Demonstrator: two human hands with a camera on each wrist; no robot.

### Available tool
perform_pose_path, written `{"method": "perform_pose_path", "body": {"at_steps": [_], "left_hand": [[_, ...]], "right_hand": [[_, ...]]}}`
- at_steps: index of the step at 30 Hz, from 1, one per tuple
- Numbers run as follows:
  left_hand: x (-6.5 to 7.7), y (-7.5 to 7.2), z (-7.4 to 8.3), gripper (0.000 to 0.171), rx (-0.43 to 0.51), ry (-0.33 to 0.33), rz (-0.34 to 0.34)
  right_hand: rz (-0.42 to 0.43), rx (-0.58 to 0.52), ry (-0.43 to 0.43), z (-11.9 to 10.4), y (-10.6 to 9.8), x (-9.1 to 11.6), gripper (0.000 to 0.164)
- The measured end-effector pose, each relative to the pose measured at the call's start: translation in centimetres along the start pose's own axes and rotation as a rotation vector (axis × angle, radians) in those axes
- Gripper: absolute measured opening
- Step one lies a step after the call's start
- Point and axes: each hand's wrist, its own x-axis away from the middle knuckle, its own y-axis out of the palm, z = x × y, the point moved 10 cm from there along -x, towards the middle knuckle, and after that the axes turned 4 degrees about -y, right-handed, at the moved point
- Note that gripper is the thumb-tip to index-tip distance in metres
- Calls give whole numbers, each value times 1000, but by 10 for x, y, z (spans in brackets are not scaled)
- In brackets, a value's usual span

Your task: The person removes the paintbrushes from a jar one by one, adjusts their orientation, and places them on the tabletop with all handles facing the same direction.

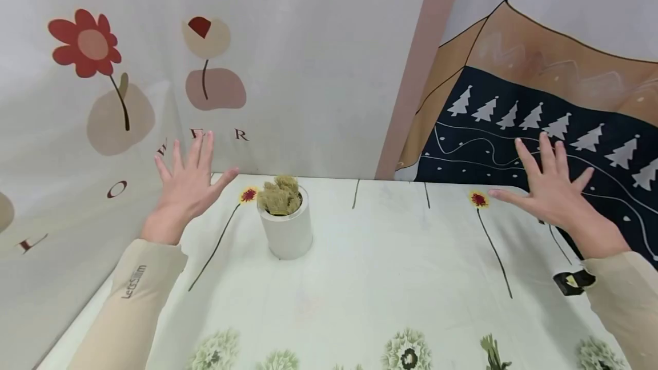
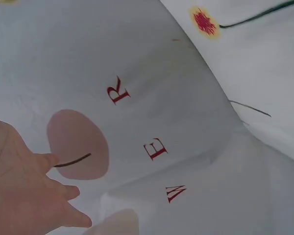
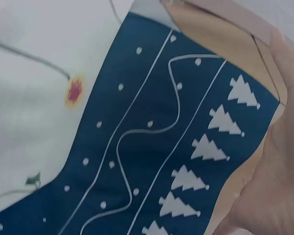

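My left hand (image 1: pixel 186 190) is raised at the left with fingers straight and spread, holding nothing. Just to its right on the table stands a white cylindrical pot (image 1: pixel 289 233) with a dry, yellowish-brown tufted plant (image 1: pixel 280 196) in it. At the right, my right hand (image 1: pixel 552 196) is also held up, fingers fanned out and thumb extended, with nothing in it. The left wrist view has the left hand (image 2: pixel 27 191) against the curtain's printed letters. In the right wrist view, part of the right hand (image 3: pixel 269 181) shows at the right edge, over dark cloth with tree prints.
A white tablecloth (image 1: pixel 370 267) printed with flowers covers the table. Behind it hangs a pale curtain (image 1: pixel 319 73) with flower and letter prints. A dark blue tree-patterned cloth (image 1: pixel 473 153) hangs at the back right. A small black object (image 1: pixel 568 283) sits by the right cuff.
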Motion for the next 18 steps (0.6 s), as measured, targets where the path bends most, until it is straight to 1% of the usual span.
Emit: {"method": "perform_pose_path", "body": {"at_steps": [5, 7, 9, 12, 15, 18], "left_hand": [[16, -2, 7, 97, 109, -12, 13], [22, -2, 10, 99, 186, -21, 11], [28, 1, 14, 101, 270, -28, -7], [35, 8, 18, 105, 398, -52, -58], [43, 20, 18, 109, 482, -97, -117], [51, 28, 19, 109, 540, -138, -125]], "right_hand": [[18, -41, -24, -21, 4, -6, 117], [38, -68, -32, -30, 5, -9, 116], [61, -93, -44, -41, 7, -11, 114], [82, -137, -64, -60, 10, -15, 111], [91, -183, -98, -82, 16, -19, 107], [91, -227, -123, -102, 23, -24, 104]]}}
